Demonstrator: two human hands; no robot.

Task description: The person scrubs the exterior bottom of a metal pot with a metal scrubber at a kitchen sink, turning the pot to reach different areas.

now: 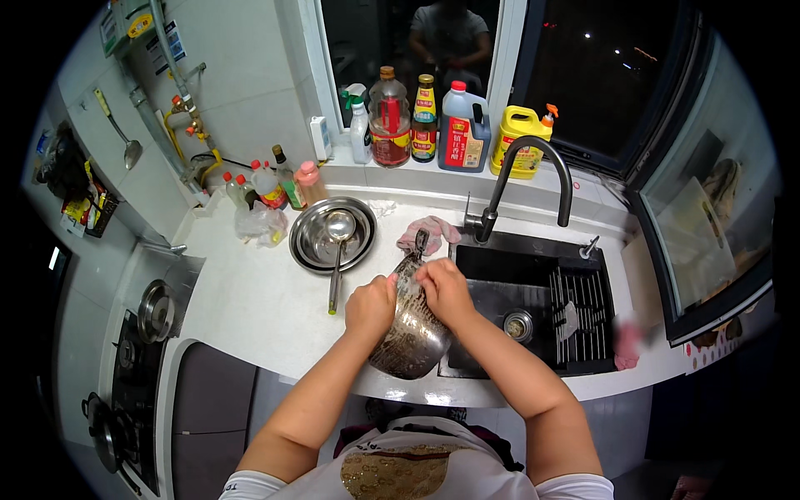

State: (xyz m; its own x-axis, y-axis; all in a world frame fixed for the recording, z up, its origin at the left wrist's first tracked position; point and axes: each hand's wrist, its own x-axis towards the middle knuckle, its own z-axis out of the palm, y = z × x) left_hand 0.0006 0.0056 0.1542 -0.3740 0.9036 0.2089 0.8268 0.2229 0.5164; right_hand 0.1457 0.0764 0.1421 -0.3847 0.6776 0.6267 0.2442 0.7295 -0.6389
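A worn metal wok (410, 321), brown and streaked with a shiny patch, tilts over the counter's front edge. Its dark handle (422, 240) points toward the window. My left hand (372, 307) is closed on the wok's left edge, near the handle end. Curled fingers of my right hand (446, 290) press on its right edge; whether they hold anything more is hidden. A pink-and-white cloth (429, 230) lies beyond the handle. To the left, a steel ladle (337, 242) rests in a nest of steel basins (302, 240).
At right is a black sink (492, 287) with a dark faucet (533, 142) and a drying rack (583, 308). Several bottles (425, 118) line the windowsill, more (275, 179) stand at the back left. A stove (133, 392) is far left. An opened window pane (700, 208) juts in at right.
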